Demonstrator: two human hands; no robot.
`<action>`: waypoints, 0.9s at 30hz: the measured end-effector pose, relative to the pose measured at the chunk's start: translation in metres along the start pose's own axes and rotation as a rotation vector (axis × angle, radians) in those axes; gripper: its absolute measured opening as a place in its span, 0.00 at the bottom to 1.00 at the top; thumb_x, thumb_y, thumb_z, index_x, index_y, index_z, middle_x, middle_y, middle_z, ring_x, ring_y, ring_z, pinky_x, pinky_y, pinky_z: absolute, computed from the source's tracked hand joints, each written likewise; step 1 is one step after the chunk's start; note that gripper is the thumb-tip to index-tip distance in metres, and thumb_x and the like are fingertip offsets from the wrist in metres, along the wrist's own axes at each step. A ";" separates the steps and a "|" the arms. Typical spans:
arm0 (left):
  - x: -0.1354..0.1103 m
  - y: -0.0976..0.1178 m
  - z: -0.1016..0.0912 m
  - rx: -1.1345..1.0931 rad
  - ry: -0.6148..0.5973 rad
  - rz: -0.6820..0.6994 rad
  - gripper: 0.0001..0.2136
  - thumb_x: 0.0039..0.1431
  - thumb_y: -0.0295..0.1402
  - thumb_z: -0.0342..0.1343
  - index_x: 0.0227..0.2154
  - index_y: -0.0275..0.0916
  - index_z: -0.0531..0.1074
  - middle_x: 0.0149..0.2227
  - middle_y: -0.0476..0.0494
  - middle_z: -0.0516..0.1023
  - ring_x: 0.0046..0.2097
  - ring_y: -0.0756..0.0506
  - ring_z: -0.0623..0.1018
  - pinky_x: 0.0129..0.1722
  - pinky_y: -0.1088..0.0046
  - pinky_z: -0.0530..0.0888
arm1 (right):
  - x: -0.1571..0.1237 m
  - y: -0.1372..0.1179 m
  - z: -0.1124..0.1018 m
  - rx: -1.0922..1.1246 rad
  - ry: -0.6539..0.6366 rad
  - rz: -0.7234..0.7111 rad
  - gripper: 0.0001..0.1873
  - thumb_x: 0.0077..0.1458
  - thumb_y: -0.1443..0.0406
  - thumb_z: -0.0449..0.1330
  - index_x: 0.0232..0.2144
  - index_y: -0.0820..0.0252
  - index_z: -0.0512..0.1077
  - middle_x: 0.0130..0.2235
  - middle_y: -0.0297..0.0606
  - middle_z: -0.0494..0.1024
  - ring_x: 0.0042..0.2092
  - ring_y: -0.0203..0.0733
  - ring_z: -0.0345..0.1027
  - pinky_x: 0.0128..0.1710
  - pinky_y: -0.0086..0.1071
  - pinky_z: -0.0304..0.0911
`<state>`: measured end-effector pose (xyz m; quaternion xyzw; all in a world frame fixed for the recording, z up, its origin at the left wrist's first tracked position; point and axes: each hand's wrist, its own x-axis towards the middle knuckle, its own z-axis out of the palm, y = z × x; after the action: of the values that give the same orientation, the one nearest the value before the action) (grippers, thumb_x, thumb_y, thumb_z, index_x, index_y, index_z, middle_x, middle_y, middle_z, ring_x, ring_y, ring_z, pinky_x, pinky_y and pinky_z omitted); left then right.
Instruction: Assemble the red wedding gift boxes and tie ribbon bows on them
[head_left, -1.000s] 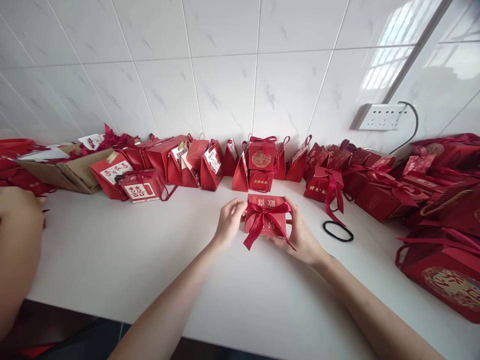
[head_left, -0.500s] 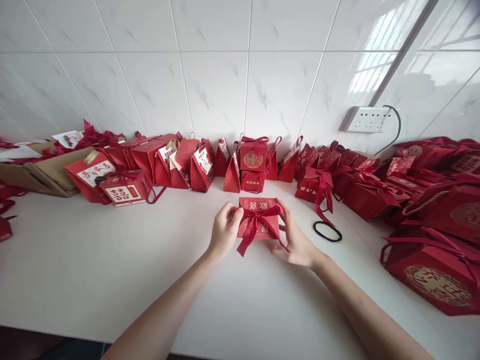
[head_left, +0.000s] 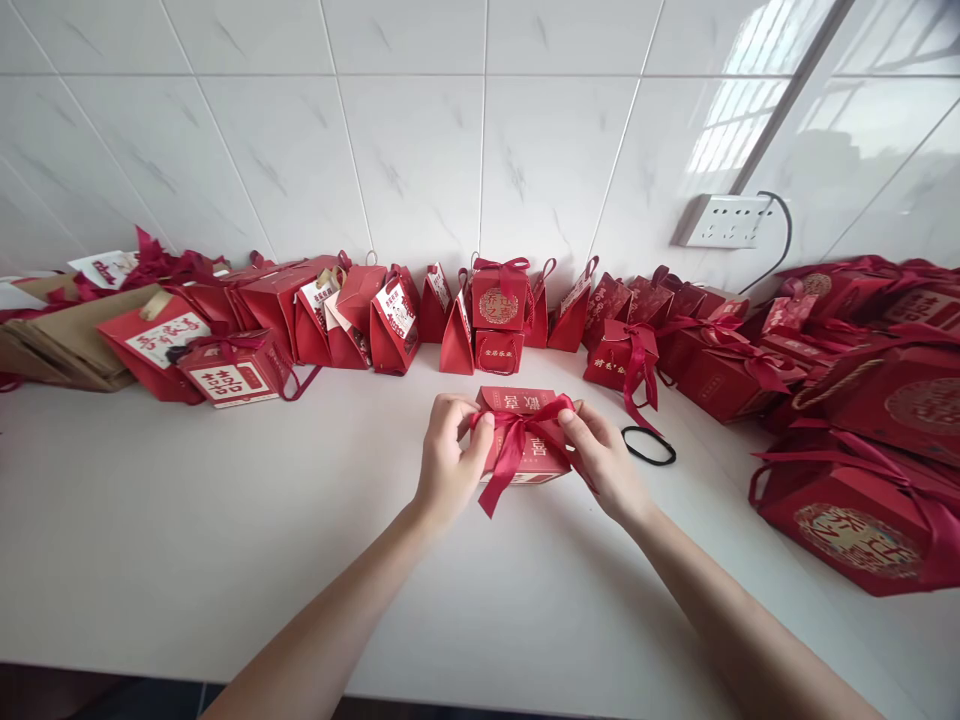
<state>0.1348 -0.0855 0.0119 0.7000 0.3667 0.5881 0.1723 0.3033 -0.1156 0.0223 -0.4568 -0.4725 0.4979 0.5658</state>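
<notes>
A small red gift box (head_left: pixel 544 455) with gold characters rests on the white table in front of me. Across its top lies a dark red satin ribbon (head_left: pixel 513 450) tied in a bow, one tail hanging over the near edge. My left hand (head_left: pixel 452 455) pinches the bow's left loop between thumb and fingers. On the other side, my right hand (head_left: pixel 604 455) pinches the right loop, the ribbon's other tail hanging below it. The fingers of both hands are close against the box's sides.
Several red gift boxes (head_left: pixel 499 300) stand along the tiled wall. Folded brown bags (head_left: pixel 82 335) lie at the left, and larger ribboned boxes (head_left: pixel 855 530) crowd the right. A black elastic band (head_left: pixel 649 446) lies right of my hand. A power strip (head_left: pixel 724 222) is on the wall.
My right hand has moved from the box's right side up to the bow's right loop. My left hand keeps its pinch. The box's near face now shows, and the view has shifted slightly.
</notes>
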 end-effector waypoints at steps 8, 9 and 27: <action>-0.001 -0.004 0.000 0.111 0.035 0.336 0.08 0.58 0.26 0.51 0.27 0.41 0.59 0.33 0.47 0.64 0.37 0.49 0.71 0.35 0.73 0.72 | -0.004 -0.001 0.001 -0.111 0.102 -0.111 0.22 0.52 0.49 0.58 0.21 0.59 0.58 0.24 0.29 0.61 0.26 0.31 0.55 0.25 0.26 0.59; -0.001 -0.005 0.000 0.116 0.035 0.335 0.08 0.58 0.26 0.51 0.27 0.41 0.59 0.33 0.46 0.64 0.37 0.49 0.71 0.35 0.72 0.72 | -0.004 0.000 0.001 -0.082 0.104 -0.115 0.22 0.52 0.50 0.58 0.21 0.59 0.57 0.24 0.29 0.61 0.26 0.32 0.55 0.26 0.27 0.60; 0.003 -0.008 -0.002 -0.150 0.066 -0.117 0.04 0.57 0.30 0.51 0.28 0.40 0.62 0.34 0.47 0.69 0.39 0.49 0.73 0.35 0.74 0.73 | 0.006 0.020 -0.020 -0.587 -0.365 -0.392 0.54 0.46 0.68 0.61 0.65 0.45 0.31 0.59 0.47 0.52 0.60 0.53 0.54 0.52 0.56 0.63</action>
<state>0.1303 -0.0786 0.0088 0.6428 0.3676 0.6254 0.2461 0.3213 -0.1087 0.0002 -0.4042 -0.7656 0.2974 0.4024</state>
